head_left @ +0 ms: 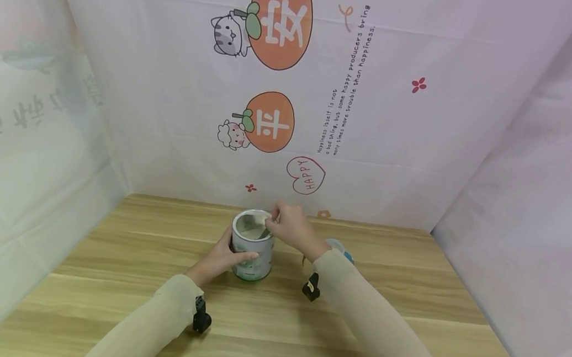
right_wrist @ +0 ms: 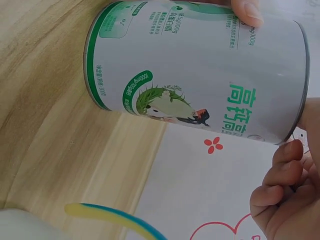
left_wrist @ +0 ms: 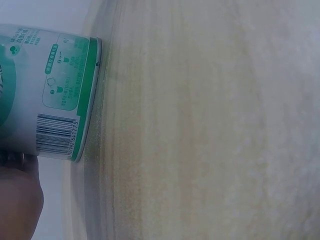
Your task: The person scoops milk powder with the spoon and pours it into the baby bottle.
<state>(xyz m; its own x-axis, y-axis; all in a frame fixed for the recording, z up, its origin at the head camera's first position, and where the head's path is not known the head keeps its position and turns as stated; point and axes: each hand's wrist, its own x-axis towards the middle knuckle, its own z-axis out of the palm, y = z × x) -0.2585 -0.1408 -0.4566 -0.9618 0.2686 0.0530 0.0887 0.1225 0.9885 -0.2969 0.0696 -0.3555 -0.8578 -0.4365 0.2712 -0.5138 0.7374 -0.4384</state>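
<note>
A white and green milk powder tin point(head_left: 253, 256) stands upright and uncovered on the table, with pale powder inside. My left hand point(head_left: 223, 260) grips it from the left, thumb across the near side and fingers around the far side. Above the rim, my right hand point(head_left: 292, 226) pinches a thin grey spoon point(head_left: 264, 234) that reaches down into the tin; its lower end is hidden. In the right wrist view, the curled fingers of that hand point(right_wrist: 285, 195) show beside the tin's rim. The left wrist view shows the barcode side of the tin point(left_wrist: 55, 100).
Behind my right wrist is a partly hidden clear container point(head_left: 335, 244) with blue and yellow parts. A blue and yellow curved strip point(right_wrist: 117, 217) appears in the right wrist view. The wooden table point(head_left: 162, 236) meets a printed white cloth wall point(head_left: 188, 155) at the back.
</note>
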